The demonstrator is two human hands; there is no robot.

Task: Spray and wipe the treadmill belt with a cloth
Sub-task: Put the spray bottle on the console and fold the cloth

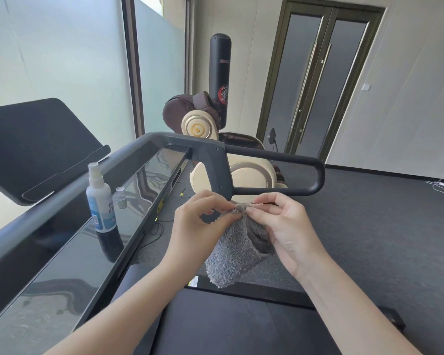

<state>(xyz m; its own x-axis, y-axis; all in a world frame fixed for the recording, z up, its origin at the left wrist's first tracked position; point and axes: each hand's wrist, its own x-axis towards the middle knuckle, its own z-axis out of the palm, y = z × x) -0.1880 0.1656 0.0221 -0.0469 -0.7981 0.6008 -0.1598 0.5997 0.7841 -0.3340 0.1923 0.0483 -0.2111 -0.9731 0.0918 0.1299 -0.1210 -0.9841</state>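
Note:
A fluffy grey cloth (237, 248) hangs between my two hands above the treadmill. My left hand (200, 226) pinches its top edge from the left, and my right hand (280, 226) pinches the same edge from the right. A white spray bottle (100, 201) with a blue label stands upright on the glossy treadmill console (69, 267) to the left, its clear cap (121, 198) beside it. The dark treadmill belt (228, 326) lies below my forearms.
A black loop handrail (313, 175) juts out right of the console, just behind my hands. A black tablet shelf (36, 147) rises at left. A massage chair (203, 126) and a punching bag (219, 73) stand behind. Grey carpet (382, 226) spreads to the right.

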